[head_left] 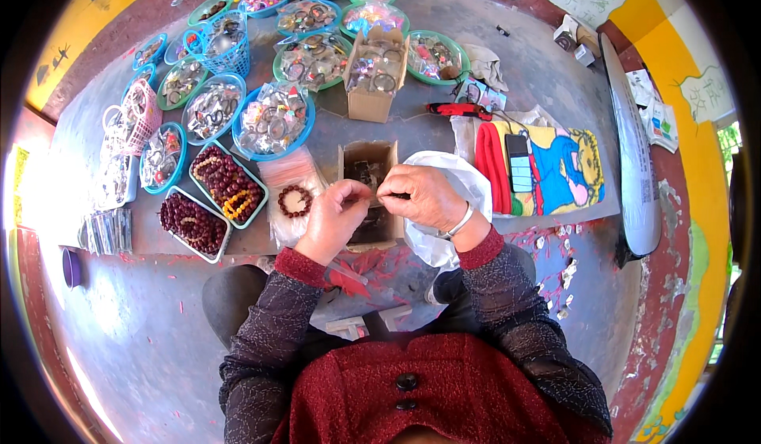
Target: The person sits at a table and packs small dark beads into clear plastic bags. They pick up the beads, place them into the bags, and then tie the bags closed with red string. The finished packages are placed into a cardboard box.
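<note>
My left hand (336, 212) and my right hand (429, 198) are raised over an open cardboard box (349, 158), fingertips nearly meeting. Thumb and fingers of the left hand pinch together; what they hold, if anything, is too small to make out. The right hand, with a pale bangle (460, 220) at its wrist, is closed, and a small dark bit shows in its curled fingers. Beside the left hand, a dark red bead bracelet (295, 201) lies on a stack of clear plastic bags (284, 166). A white plastic bag (444, 162) spreads out behind the right hand.
Two trays hold dark red bead bracelets (194, 223) and mixed bead bracelets (230, 182). Bowls of bagged trinkets, including a blue bowl (269, 157), fill the table's far left. A small-goods box (369, 105) stands ahead. At right are a phone (519, 163) and a colourful folded towel (567, 170).
</note>
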`<state>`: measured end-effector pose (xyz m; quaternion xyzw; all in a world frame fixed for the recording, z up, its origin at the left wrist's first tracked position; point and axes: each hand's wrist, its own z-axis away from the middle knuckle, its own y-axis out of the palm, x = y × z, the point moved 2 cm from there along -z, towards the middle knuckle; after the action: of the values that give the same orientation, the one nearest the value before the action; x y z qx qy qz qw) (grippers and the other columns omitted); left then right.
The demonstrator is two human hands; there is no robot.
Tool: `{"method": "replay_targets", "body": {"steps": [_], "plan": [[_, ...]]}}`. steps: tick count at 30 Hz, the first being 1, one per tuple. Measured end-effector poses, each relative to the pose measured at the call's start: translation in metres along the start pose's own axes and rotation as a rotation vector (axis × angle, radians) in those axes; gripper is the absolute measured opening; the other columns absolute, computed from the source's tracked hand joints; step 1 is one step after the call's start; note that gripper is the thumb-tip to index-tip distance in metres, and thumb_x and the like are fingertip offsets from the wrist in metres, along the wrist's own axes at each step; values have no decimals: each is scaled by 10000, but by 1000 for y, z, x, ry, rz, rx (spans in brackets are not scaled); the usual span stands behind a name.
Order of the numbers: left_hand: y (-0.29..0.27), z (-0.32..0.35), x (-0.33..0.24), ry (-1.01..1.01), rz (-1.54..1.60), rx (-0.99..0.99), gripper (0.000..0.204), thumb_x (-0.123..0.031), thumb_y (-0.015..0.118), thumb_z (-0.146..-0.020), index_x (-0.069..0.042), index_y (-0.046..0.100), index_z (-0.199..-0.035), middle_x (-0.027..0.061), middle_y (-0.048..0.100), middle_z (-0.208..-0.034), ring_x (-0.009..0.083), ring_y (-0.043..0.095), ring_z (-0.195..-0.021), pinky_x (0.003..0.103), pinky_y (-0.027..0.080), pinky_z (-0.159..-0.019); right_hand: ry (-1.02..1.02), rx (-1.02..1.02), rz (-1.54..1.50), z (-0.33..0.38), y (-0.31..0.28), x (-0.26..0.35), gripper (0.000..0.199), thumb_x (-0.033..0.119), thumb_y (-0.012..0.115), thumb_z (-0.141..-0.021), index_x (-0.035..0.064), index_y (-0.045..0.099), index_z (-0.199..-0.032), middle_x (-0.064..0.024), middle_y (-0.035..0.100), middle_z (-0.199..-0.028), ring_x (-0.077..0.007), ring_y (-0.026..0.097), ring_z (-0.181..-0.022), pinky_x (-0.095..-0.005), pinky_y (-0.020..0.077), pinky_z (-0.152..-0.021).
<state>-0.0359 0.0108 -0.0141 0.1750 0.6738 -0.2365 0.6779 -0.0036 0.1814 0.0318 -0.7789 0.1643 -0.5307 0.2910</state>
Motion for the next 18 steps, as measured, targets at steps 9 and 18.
{"method": "replay_targets", "body": {"steps": [9, 18], "plan": [[1, 0, 9, -1, -229, -91, 162, 20, 515, -717, 20, 589, -861, 52, 602, -823, 98, 553, -803, 234, 439, -717, -3, 63, 30, 0, 14, -4, 105, 178, 595, -715, 80, 620, -743, -80, 558, -717, -289, 564, -672, -361, 445, -573], [-8, -2, 3, -158, -93, -164, 156, -53, 573, -737, 15, 644, -858, 43, 621, -698, 80, 553, -655, 239, 448, -598, 478, -160, -675, 5, 10, -36, 375, 54, 517, -791, -21, 524, -1158, -51, 557, -1028, -112, 510, -948, -213, 390, -808]]}}
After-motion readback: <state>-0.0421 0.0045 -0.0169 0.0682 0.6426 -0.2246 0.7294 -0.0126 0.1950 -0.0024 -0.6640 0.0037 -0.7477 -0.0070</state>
